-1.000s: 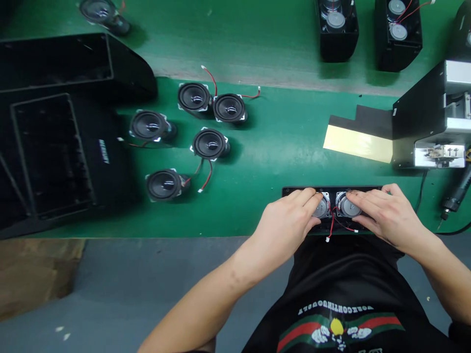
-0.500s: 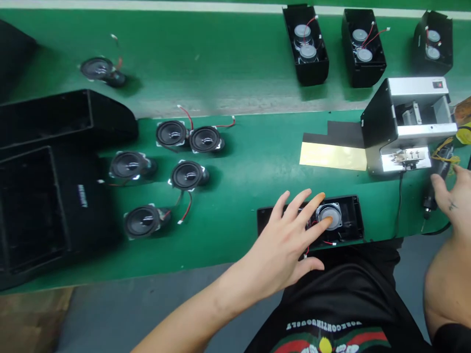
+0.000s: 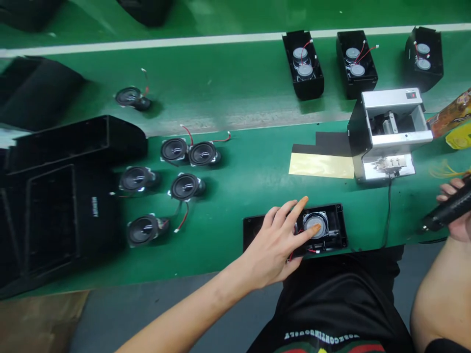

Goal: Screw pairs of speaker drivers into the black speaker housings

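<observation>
My left hand (image 3: 277, 240) lies with fingers spread over an open black speaker housing (image 3: 338, 226) at the table's front edge. One fingertip rests on the silver back of a speaker (image 3: 315, 226) inside it, and the hand covers the housing's middle part. Red wires with a white plug (image 3: 317, 251) hang out at the near rim. At the right edge of the view, my right hand (image 3: 459, 229) is wrapped round a black electric screwdriver (image 3: 449, 207), its tip pointing left, off the table. Part of the tool is cut off by the frame.
A silver and black machine (image 3: 392, 139) with a cable stands right of centre, beside yellow sheet (image 3: 321, 164). Several loose speakers (image 3: 184, 187) lie at left, near large black cases (image 3: 91, 230). Three filled housings (image 3: 308, 88) stand at the back; a bottle (image 3: 454, 113) is at right.
My right hand, beside the screwdriver before, has taken hold of it and lifted it. My left hand stays on the housing, its fingers a little closer together. The view has shifted.
</observation>
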{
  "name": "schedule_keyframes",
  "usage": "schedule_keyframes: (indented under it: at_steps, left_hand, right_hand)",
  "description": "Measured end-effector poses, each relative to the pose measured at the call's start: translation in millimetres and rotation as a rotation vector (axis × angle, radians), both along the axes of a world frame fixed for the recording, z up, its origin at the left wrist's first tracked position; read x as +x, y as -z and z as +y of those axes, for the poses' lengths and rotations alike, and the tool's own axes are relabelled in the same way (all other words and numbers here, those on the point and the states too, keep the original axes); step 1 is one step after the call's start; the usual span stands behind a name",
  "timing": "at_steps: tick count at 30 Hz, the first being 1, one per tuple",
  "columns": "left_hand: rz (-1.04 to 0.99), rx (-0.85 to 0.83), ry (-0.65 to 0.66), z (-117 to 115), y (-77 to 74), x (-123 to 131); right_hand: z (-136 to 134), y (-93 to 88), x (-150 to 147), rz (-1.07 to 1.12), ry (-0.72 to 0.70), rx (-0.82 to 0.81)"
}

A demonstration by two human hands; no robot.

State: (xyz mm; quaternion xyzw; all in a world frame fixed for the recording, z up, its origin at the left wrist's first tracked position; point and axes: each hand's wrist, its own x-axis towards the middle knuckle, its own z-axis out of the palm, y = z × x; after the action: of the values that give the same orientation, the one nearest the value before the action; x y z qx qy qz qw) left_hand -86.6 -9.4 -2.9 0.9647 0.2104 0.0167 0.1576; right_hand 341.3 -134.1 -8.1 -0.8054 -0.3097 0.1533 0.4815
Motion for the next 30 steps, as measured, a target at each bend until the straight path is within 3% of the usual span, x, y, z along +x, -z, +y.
schedule_keyframes:
  at_steps: [4, 9, 13, 16, 20, 26, 30]
  left_hand:
    - [-0.004, 0.040, 0.027, 5.3, -3.8, 2.1]
    - [-0.034, 0.079, 0.060, 11.7, -6.7, 17.9]
    - [-0.044, 0.077, 0.080, 13.5, -5.7, 37.7]
    - [-0.044, 0.068, 0.078, 15.5, -4.7, 50.5]
    - [-0.048, 0.069, 0.073, 17.7, -5.7, 59.8]
    - [-0.028, 0.072, 0.043, 13.8, -6.6, 62.6]
    - [-0.047, 0.079, 0.035, 12.9, -3.2, 62.6]
  right_hand:
    - [-3.4, -21.0, -25.4, 0.172, -0.043, 0.087]
    - [32.5, -55.5, -36.1, 0.177, 0.019, 0.192]
    - [67.5, -106.0, -39.3, 0.172, -0.287, 0.346]
    - [93.4, -130.7, -57.1, 0.056, -0.351, 0.478]
    - [121.6, -127.1, -85.5, 0.027, -0.261, 0.532]
    - [128.7, -95.0, -77.5, -0.198, -0.426, 0.293]
    - [127.9, -88.7, -69.6, -0.266, -0.499, 0.447]
